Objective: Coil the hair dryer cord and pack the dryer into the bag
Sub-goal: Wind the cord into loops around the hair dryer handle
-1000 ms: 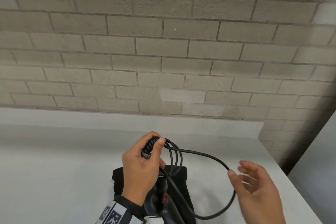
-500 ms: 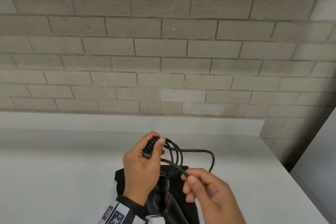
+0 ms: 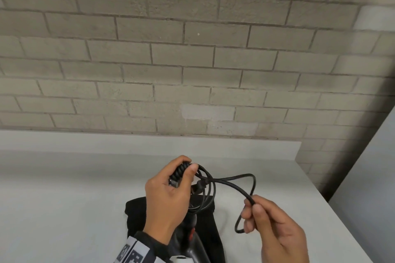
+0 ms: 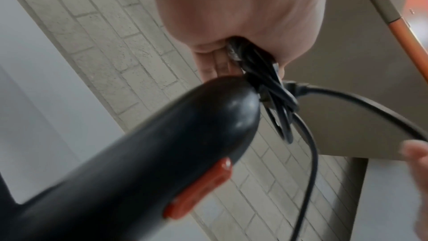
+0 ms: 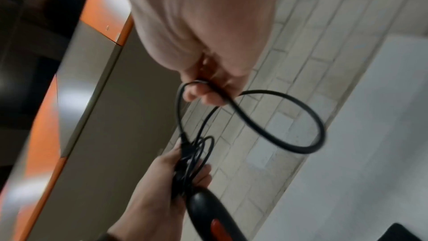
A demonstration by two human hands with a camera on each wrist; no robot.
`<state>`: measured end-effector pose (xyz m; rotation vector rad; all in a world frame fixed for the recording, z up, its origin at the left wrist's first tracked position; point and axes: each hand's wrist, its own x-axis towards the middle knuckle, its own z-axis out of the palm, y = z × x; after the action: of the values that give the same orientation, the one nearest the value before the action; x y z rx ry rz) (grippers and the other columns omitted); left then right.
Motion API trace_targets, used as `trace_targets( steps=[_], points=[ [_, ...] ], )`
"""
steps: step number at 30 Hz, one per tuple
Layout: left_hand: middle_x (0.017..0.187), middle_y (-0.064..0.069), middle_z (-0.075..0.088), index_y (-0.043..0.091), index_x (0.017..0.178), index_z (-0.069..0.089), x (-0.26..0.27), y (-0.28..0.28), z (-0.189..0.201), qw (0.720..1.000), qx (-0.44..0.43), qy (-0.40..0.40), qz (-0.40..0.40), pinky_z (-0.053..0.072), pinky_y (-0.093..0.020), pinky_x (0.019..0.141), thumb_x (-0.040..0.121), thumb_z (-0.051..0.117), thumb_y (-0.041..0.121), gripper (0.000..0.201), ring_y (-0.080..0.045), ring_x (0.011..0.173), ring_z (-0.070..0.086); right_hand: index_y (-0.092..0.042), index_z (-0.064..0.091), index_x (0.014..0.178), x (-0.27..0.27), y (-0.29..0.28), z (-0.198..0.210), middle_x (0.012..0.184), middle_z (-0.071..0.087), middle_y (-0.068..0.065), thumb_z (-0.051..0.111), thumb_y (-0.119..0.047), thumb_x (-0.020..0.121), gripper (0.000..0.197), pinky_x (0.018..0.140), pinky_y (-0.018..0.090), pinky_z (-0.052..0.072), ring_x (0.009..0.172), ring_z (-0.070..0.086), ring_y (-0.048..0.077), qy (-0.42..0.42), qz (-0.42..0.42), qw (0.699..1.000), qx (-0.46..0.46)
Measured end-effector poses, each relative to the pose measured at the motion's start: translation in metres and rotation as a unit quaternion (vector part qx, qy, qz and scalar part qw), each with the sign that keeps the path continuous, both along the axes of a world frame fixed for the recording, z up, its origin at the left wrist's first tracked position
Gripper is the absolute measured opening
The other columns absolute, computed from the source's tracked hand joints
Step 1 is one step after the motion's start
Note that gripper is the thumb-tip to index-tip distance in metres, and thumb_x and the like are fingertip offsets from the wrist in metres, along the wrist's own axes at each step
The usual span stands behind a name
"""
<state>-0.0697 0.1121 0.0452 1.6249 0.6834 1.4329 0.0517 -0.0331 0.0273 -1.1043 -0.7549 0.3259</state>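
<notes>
Since 0.5 s ago: right hand (image 3: 275, 228) has pulled away from the coil toward the counter's right edge, drawing the free cord out longer; at 1.0 s ago it was open w/ cord across fingertips, now it pinches.

L hand, i.e. left hand (image 3: 166, 198): fingers and thumb curled round the ribbed strain relief and gathered loops of the black cord (image 3: 233, 183), held above the counter (image 3: 64, 198). Hair dryer (image 4: 143, 153) hangs below that hand, black handle w/ orange-red switch (image 4: 199, 188); barrel end out of frame.

R hand: thumb + forefinger pinch the cord, other fingers curled; a short loop sticks out below the pinch, a bigger loop arcs between both hands.

Black bag (image 3: 136, 218) lies flat on counter near its front edge, under the L hand and dryer. Brick wall (image 3: 192, 60) behind counter's back edge.
</notes>
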Motion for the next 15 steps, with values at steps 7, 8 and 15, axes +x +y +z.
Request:
trace_targets(
  steps=[7, 8, 15],
  points=[
    [0.08, 0.006, 0.074, 0.033, 0.086, 0.074, -0.009, 0.009, -0.002, 0.999, -0.025, -0.024, 0.007, 0.062, -0.039, 0.074, 0.077, 0.07, 0.041, 0.013, -0.019, 0.07, 0.074, -0.007, 0.055, 0.053, 0.057, -0.034, -0.003, 0.048, 0.047, 0.007, 0.068, -0.05, 0.074, 0.049, 0.049, 0.028, 0.03, 0.047, 0.04, 0.025, -0.078, -0.042, 0.996, -0.024],
    [0.08, 0.006, 0.074, 0.033, 0.086, 0.074, -0.009, 0.009, -0.003, 0.999, -0.026, -0.024, 0.007, 0.062, -0.038, 0.074, 0.077, 0.07, 0.04, 0.012, -0.019, 0.07, 0.074, -0.014, 0.051, 0.048, 0.064, -0.039, -0.007, 0.046, 0.043, 0.003, 0.067, -0.036, 0.077, 0.04, 0.047, 0.023, 0.03, 0.044, 0.038, 0.022, -0.128, -0.05, 0.989, -0.048],
    [0.081, 0.004, 0.074, 0.035, 0.087, 0.074, -0.004, 0.004, -0.004, 1.0, -0.025, -0.019, 0.002, 0.063, -0.041, 0.074, 0.078, 0.07, 0.039, 0.011, -0.02, 0.07, 0.074, -0.029, 0.052, 0.05, 0.095, -0.046, -0.045, 0.052, 0.049, -0.017, 0.068, -0.054, 0.074, 0.038, 0.07, 0.009, 0.041, 0.059, 0.052, -0.004, -0.409, -0.052, 0.87, -0.27]
  ],
)
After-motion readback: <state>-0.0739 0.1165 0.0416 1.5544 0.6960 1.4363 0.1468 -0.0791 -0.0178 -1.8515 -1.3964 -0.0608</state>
